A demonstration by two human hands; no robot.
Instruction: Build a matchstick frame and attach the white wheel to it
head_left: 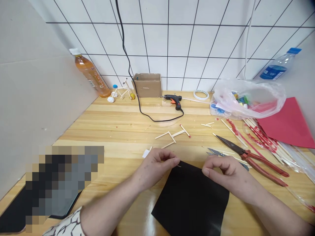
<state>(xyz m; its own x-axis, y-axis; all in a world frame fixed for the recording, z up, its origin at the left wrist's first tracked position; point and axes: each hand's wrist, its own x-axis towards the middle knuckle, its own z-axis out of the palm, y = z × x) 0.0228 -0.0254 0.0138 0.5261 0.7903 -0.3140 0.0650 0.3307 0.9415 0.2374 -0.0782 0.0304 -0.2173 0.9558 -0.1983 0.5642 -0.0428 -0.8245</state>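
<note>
Black sheet (pixel 192 200), left hand (pixel 155 166) pinching its far corner — right hand (pixel 227 175) pinching the edge, red-handled pliers (pixel 248 155) nearby

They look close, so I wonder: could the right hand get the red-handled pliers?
Probably yes: the red-handled pliers lie uncovered beside the right hand, though it's likely pinching the black sheet.

Before me the wooden tabletop (pixel 98 131) carries an amber drink bottle (pixel 92 75), a cardboard box (pixel 147 88), a glue gun (pixel 173 99), a tape roll (pixel 201 98), a stick frame (pixel 178 133), red-handled pliers (pixel 244 154) and a filled plastic bag (pixel 242 106).
</note>
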